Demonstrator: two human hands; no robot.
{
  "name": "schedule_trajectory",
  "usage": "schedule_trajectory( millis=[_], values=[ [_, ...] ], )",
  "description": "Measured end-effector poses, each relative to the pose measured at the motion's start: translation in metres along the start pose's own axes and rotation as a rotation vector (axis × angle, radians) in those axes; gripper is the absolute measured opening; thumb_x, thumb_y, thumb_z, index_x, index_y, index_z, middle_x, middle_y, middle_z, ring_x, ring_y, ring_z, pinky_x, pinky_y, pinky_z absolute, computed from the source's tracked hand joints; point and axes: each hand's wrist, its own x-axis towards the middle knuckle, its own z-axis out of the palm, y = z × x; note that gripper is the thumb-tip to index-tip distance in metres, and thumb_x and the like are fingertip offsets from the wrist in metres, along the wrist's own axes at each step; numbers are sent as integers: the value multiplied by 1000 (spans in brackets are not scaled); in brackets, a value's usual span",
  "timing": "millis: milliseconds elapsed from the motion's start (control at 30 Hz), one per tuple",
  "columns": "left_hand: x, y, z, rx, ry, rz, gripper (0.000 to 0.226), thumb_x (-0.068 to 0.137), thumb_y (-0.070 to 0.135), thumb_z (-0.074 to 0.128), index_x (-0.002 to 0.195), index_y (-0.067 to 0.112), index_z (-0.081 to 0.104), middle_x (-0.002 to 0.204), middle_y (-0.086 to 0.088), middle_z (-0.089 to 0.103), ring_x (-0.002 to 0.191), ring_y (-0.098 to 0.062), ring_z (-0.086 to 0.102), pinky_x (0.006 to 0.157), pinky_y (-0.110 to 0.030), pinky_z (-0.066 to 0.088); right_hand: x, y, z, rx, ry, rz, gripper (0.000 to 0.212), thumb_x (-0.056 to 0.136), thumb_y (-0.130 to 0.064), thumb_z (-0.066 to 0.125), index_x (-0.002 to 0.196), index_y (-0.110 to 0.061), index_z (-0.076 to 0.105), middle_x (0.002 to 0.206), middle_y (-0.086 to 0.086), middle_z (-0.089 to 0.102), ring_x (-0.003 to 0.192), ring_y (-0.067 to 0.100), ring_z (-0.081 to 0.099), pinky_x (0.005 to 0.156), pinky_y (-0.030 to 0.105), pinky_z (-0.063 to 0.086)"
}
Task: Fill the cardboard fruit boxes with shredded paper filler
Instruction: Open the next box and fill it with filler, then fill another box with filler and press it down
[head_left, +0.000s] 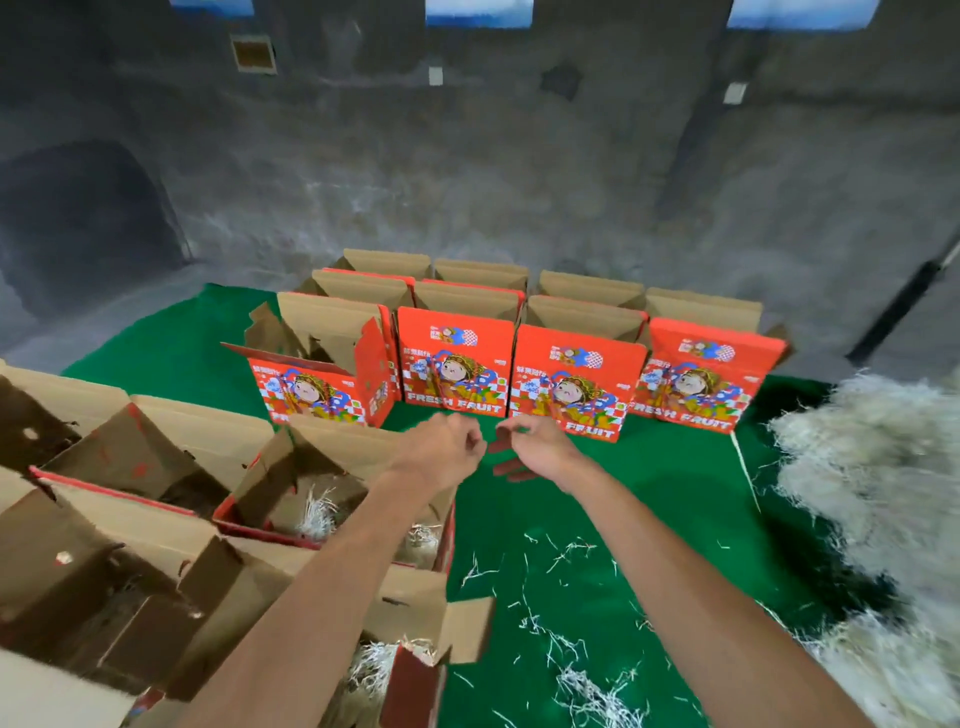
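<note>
Both of my arms reach forward over the green mat. My left hand is loosely curled with nothing in it, above the corner of an open box that has some shredded paper inside. My right hand hovers close beside it, fingers bent and empty. Several red "Fresh Fruit" boxes stand upright in rows just beyond my hands, lids open. A big heap of pale shredded paper lies at the right.
Several open cardboard boxes crowd the left and near side, one at the bottom holding filler. Loose paper strands litter the mat near me. A grey concrete wall rises behind the boxes.
</note>
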Motion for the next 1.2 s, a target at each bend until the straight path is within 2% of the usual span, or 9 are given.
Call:
schedule_trajectory(
  millis=[200,333,467,667,767,900,1000,1100,1200],
  values=[
    [79,24,2,30,2,94,14,98,32,56,98,24,67,99,7,71,82,-15,67,80,-37,58,61,-7,-60,-167,170,-79,25,100,-9,53,118,-21,67,111,3,70,76,21,73,62,36,54],
    [145,45,14,24,16,133,13,96,31,56,97,26,67,104,6,70,94,-18,67,85,-35,56,116,0,-110,-331,260,-62,27,94,-23,67,121,-22,67,91,3,68,57,15,54,48,23,40],
    [213,66,38,39,15,188,17,96,34,55,108,27,65,115,0,69,104,-23,65,85,-32,51,167,3,-155,-538,340,-63,45,88,-38,72,130,-25,62,123,4,68,102,22,67,83,30,53],
    [293,74,72,107,-23,231,53,96,33,59,145,21,41,141,-4,47,131,-26,46,102,-42,47,228,17,-206,-1042,479,-131,70,84,-42,70,146,-27,40,148,2,47,141,25,37,118,41,28],
    [317,71,89,122,-35,220,66,95,31,62,152,19,31,151,-5,35,138,-26,37,108,-42,42,244,30,-217,-1166,403,-86,75,91,-38,64,153,-21,26,152,3,39,144,26,31,122,46,19],
    [331,81,106,203,9,193,74,91,28,66,153,21,27,156,-8,26,141,-28,31,114,-43,33,254,41,-220,-1257,425,-84,63,95,-24,56,150,-21,26,146,3,42,138,26,36,120,46,22],
    [332,98,108,303,114,240,68,90,23,64,150,21,32,150,-6,36,138,-26,30,115,-44,29,252,40,-227,-1268,408,-107,68,94,-20,58,152,-22,24,150,1,41,141,24,34,119,43,23],
    [328,116,106,316,46,242,55,89,19,62,141,28,48,142,2,49,136,-23,38,114,-42,29,234,37,-231,-1256,302,-105,80,91,-15,60,158,-16,15,155,4,35,144,26,31,120,42,21],
    [310,140,106,283,-23,232,27,92,21,53,115,26,66,123,-2,65,121,-25,56,105,-38,35,203,43,-229,-1290,207,-135,92,88,-7,63,160,-14,6,157,10,33,143,29,32,121,42,23]
  ],
)
